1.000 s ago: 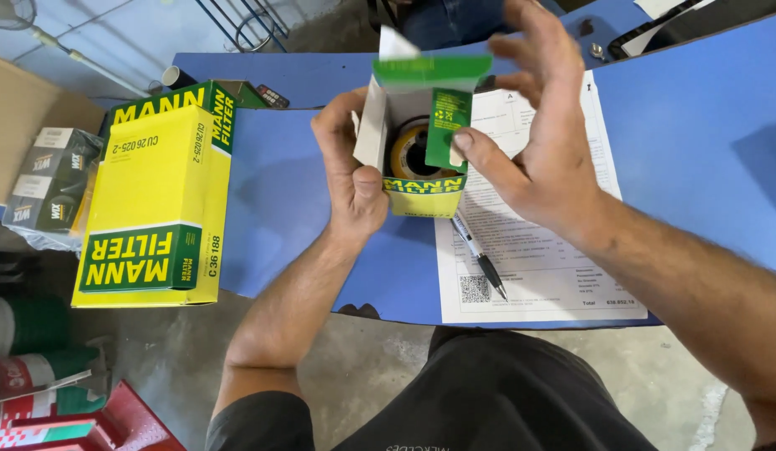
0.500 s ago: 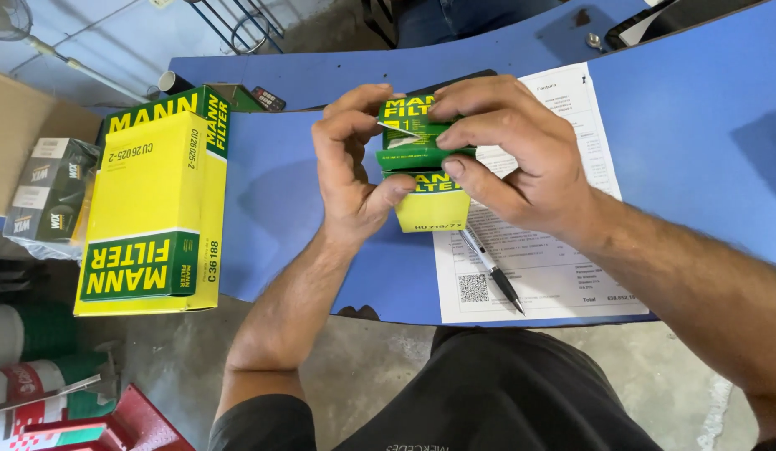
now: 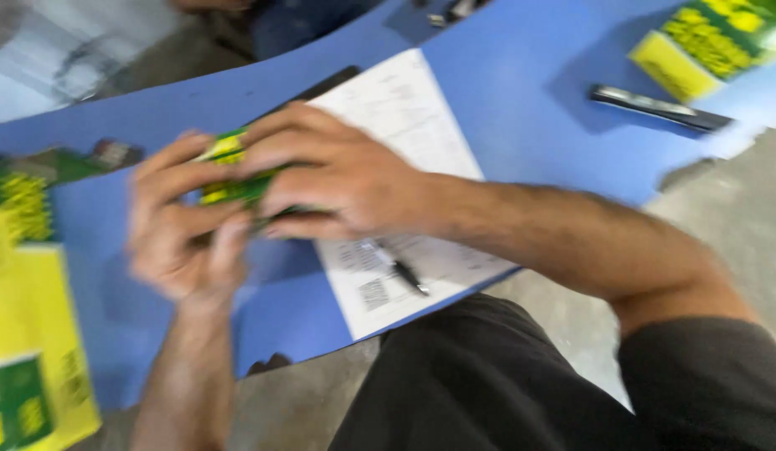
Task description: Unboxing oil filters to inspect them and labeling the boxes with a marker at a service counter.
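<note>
Both my hands wrap a small green and yellow carton (image 3: pixel 225 171) just above the blue table (image 3: pixel 521 117). My left hand (image 3: pixel 183 234) grips it from the left and below. My right hand (image 3: pixel 338 179) covers its top and right side, so most of the carton is hidden. The picture is blurred by motion. A white printed sheet (image 3: pixel 404 108) lies under my right hand, with a black pen (image 3: pixel 398 267) on its near part.
A big yellow and green box (image 3: pixel 25 334) stands at the left table edge. Another yellow-green carton (image 3: pixel 705 42) and a dark pen-like tool (image 3: pixel 655 107) lie at the far right. Grey floor shows past the table's near edge.
The carton's flaps, open a second ago with a round part inside, are now shut under my hands. The view has swung right, bringing the far-right carton into sight.
</note>
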